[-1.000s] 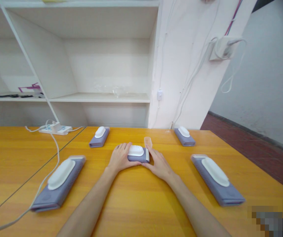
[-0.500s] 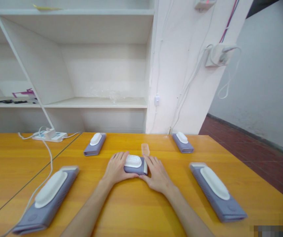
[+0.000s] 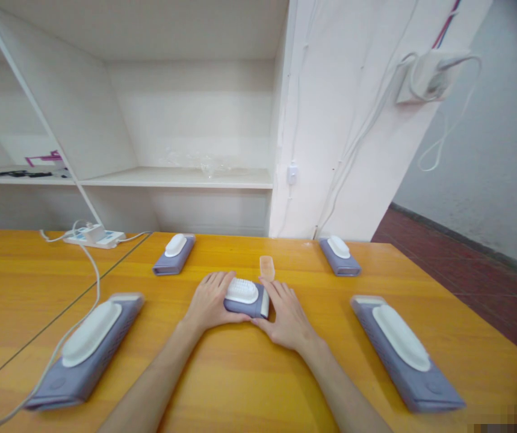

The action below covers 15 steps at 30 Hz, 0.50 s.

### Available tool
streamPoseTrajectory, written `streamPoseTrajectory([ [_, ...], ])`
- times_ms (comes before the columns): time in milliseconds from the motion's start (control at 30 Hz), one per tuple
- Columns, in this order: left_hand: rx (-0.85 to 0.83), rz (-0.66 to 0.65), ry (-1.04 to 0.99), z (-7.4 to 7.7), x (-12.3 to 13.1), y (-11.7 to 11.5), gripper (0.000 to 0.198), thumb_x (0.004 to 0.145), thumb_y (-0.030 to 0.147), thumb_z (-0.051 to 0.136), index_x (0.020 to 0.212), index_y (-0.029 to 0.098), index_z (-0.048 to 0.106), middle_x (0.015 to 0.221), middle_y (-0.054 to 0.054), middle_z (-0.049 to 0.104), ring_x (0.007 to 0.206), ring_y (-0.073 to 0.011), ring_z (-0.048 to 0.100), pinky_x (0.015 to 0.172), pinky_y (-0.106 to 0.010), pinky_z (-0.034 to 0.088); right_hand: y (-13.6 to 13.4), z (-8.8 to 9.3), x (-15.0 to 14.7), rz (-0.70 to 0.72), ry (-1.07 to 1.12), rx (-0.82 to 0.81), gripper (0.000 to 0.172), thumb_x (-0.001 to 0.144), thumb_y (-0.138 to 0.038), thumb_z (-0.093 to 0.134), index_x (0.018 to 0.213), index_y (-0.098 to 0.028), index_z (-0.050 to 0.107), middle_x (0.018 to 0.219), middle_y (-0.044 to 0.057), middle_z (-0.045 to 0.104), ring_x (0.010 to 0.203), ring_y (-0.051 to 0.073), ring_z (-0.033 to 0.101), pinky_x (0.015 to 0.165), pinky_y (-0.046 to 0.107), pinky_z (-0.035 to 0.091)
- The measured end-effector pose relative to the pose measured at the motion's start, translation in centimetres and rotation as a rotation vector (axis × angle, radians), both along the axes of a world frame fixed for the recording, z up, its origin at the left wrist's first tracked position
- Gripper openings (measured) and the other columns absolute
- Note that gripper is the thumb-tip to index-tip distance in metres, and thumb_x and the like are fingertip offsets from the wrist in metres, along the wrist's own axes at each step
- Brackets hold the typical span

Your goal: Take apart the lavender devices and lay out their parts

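In the middle of the table lies a grey-purple brush (image 3: 244, 308) with a white bristle pad (image 3: 242, 290) on top. My left hand (image 3: 210, 302) is closed around its left end, thumb along the front edge. My right hand (image 3: 286, 313) grips the other end, where a pale strip shows, with fingers behind and thumb in front. The two thumb tips nearly meet. Just behind the right fingertips lies a small clear plastic cover (image 3: 266, 267), flat on the table. The palms hide parts of the brush ends.
Similar grey-purple pieces with smooth white tops lie at near left (image 3: 86, 355), near right (image 3: 407, 355), far left (image 3: 174, 255) and far right (image 3: 340, 256). A white cable (image 3: 97, 282) runs from a power strip (image 3: 98, 236) across the table (image 3: 240, 385). Shelves (image 3: 181, 178) stand behind.
The camera view has tilted down and moved slightly closer. Both hands keep their hold on the brush, which has barely moved on the table.
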<state>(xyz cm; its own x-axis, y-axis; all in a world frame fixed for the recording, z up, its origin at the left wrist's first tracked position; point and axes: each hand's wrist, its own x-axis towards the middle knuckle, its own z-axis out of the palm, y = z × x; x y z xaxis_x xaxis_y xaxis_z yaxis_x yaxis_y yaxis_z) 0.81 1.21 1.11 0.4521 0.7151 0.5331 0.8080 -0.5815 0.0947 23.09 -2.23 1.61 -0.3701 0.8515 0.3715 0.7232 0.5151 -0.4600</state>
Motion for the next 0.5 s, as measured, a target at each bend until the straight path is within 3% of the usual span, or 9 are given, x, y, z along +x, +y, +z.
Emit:
streamPoseTrajectory([
  [500, 0.025, -0.015, -0.003, 0.00, -0.06, -0.44, 0.093, 0.054, 0.083, 0.050, 0.119, 0.017, 0.046, 0.106, -0.013, 0.058, 0.099, -0.0313, 0.054, 0.089, -0.043, 0.040, -0.94, -0.27, -0.39, 0.000, -0.001, 0.073, 0.071, 0.072, -0.042, 0.069, 0.133, -0.026, 0.036, 0.123, 0.007, 0.049, 0.109, 0.026, 0.046, 0.093, 0.041, 0.037],
])
